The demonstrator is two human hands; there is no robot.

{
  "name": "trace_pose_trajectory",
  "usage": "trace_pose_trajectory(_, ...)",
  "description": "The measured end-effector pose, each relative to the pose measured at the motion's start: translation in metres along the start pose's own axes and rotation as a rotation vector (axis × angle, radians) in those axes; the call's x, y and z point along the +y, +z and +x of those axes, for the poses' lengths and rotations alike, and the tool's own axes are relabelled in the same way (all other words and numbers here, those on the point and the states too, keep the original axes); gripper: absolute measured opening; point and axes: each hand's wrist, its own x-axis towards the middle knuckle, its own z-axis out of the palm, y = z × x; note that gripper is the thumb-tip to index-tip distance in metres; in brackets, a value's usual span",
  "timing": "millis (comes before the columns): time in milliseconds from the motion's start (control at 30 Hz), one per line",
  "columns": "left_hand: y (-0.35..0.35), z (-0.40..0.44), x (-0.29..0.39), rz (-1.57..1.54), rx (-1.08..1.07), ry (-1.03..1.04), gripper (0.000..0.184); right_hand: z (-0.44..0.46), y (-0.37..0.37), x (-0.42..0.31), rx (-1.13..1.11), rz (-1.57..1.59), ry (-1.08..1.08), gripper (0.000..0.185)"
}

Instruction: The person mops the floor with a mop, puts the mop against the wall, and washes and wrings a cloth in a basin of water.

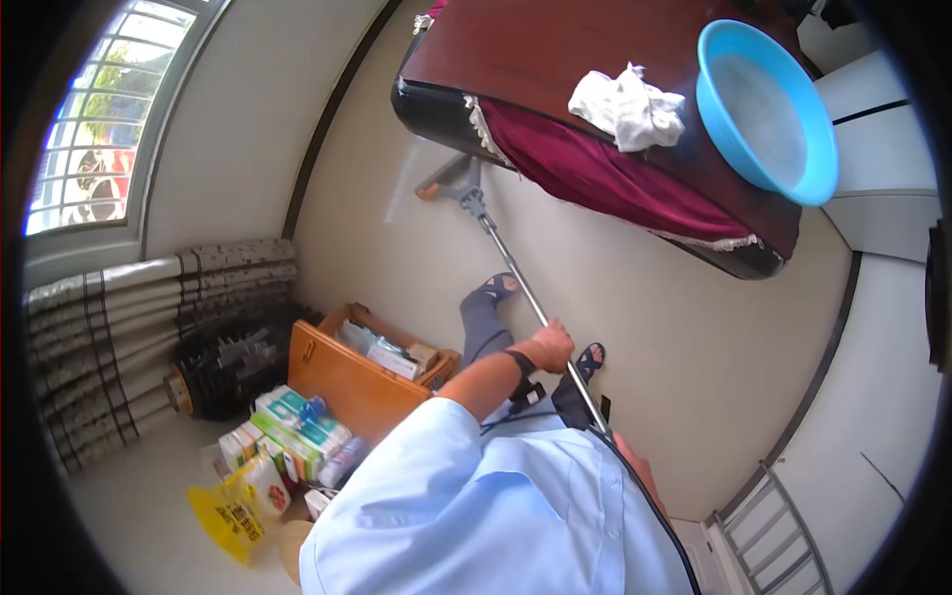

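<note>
Head view: left hand point(553, 345) is wrapped round the pole point(524, 283) partway along, fingers curled, dark band on that wrist. Right hand point(638, 461) is by the pole's near end, partly hidden by the shirt; can't tell its grip. Pole slants away between the sandaled feet; its head point(461, 188) is on the floor beside the table point(526, 50). Black hose or cable point(650, 504) runs down past the right hand. Tabletop carries a white cloth point(627, 107) and, near it, a blue basin point(819, 124) with cloudy liquid. Wooden box point(347, 382), packs point(302, 426) and yellow bag point(220, 526) sit left of the person.
</note>
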Motion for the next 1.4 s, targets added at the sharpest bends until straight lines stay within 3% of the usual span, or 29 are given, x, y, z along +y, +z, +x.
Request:
trace_pose_trajectory(67, 0.014, 0.023, 0.062, 0.003, -0.116, 0.075, 0.032, -0.047, -0.036, 0.002, 0.023, -0.013, -0.006, 0.052)
trace_pose_trajectory(100, 0.029, 0.033, 0.093, -0.077, 0.037, 0.097, 0.019, -0.069, -0.055, 0.009, -0.019, -0.038, 0.098, 0.054)
trace_pose_trajectory(133, 0.016, 0.033, 0.123, -0.100, -0.002, 0.130, 0.021, -0.092, -0.073, 0.018, -0.058, -0.062, 0.206, 0.056)
trace_pose_trajectory(233, 0.015, 0.057, 0.191, -0.268, -0.074, 0.299, 0.026, -0.149, -0.115, 0.034, -0.073, -0.254, 0.253, 0.057)
trace_pose_trajectory(367, 0.007, 0.069, 0.235, -0.348, -0.118, 0.428, 0.022, -0.185, -0.152, 0.042, -0.063, -0.519, 0.215, 0.055)
trace_pose_trajectory(500, 0.012, 0.074, 0.202, -0.421, 0.067, 0.397, 0.020, -0.154, -0.168, 0.061, -0.113, -0.507, 0.189, 0.056)
trace_pose_trajectory(600, 0.003, 0.063, 0.145, -0.395, 0.126, 0.286, 0.019, -0.099, -0.146, 0.053, -0.078, -0.540, 0.013, 0.057)
trace_pose_trajectory(700, 0.013, 0.053, 0.048, -0.347, 0.240, 0.113, 0.019, -0.009, -0.107, -0.020, -0.157, -0.507, 0.142, 0.057)
trace_pose_trajectory(733, -0.016, 0.018, 0.014, -0.282, 0.198, -0.019, 0.019, 0.024, -0.091, -0.041, -0.174, -0.519, 0.180, 0.057)
trace_pose_trajectory(800, 0.017, 0.026, -0.062, -0.237, 0.382, -0.178, 0.016, 0.092, -0.060, -0.079, -0.186, -0.518, 0.120, 0.058)
trace_pose_trajectory(933, -0.023, -0.052, -0.176, -0.078, 0.480, -0.431, 0.028, 0.224, -0.004, -0.147, -0.175, -0.393, -0.216, 0.060)
trace_pose_trajectory(1000, -0.016, -0.065, -0.217, -0.081, 0.619, -0.541, 0.032, 0.262, 0.016, -0.213, -0.264, -0.306, -0.048, 0.061)
trace_pose_trajectory(1067, -0.011, -0.079, -0.246, -0.159, 0.767, -0.642, 0.036, 0.293, 0.039, -0.218, -0.267, -0.400, -0.125, 0.062)
trace_pose_trajectory(1200, -0.003, -0.100, -0.258, -0.223, 0.670, -0.648, 0.031, 0.285, 0.057, -0.217, -0.322, -0.470, -0.090, 0.064)
trace_pose_trajectory(1267, 0.004, -0.096, -0.238, -0.274, 0.570, -0.649, 0.027, 0.254, 0.051, -0.175, -0.263, -0.493, -0.226, 0.064)
trace_pose_trajectory(1333, 0.043, -0.063, -0.206, -0.110, 0.667, -0.647, 0.031, 0.202, 0.026, -0.157, -0.268, -0.440, -0.237, 0.066)
trace_pose_trajectory(1400, 0.059, -0.044, -0.153, -0.029, 0.601, -0.579, 0.022, 0.145, -0.003, -0.133, -0.328, -0.532, 0.010, 0.061)
